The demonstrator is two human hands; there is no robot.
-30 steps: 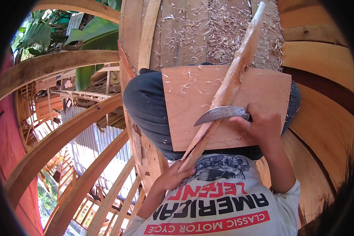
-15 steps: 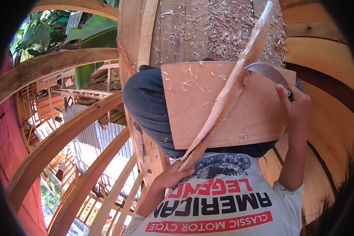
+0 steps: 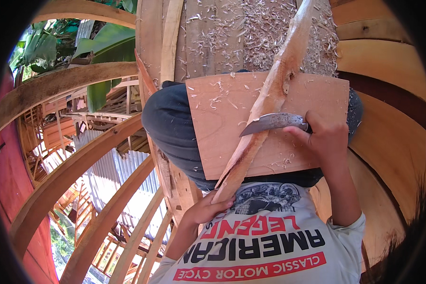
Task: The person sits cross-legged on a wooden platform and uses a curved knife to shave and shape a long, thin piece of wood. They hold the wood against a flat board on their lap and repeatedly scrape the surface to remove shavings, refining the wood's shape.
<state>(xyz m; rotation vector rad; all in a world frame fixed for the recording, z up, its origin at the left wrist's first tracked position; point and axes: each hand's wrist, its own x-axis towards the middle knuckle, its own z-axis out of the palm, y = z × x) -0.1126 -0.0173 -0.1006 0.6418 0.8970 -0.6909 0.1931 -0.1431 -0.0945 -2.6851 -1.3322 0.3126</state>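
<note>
A long, rough, partly peeled stick (image 3: pixel 270 92) slants across my lap, its near end by my belly and its far end over the shavings. My left hand (image 3: pixel 208 208) is closed around the near end. In my right hand (image 3: pixel 325 139) is a knife (image 3: pixel 272 123) with a curved steel blade; its handle is mostly hidden by my fingers. The blade lies crosswise over the stick, a little below its middle. Under the stick, a flat wooden board (image 3: pixel 213 118) rests across my thighs with a few curled shavings on it.
Wood shavings (image 3: pixel 265 33) cover the planks beyond my knees. Curved timber ribs (image 3: pixel 80 175) stand at the left, with corrugated metal sheets (image 3: pixel 113 170) below them. Wooden planking (image 3: pixel 383 113) rises close on the right. Large green leaves (image 3: pixel 104 45) hang at the upper left.
My right hand has brought the knife left and toward me, from beside the stick to across it. The stick's far end has swung left. My left hand keeps its grip.
</note>
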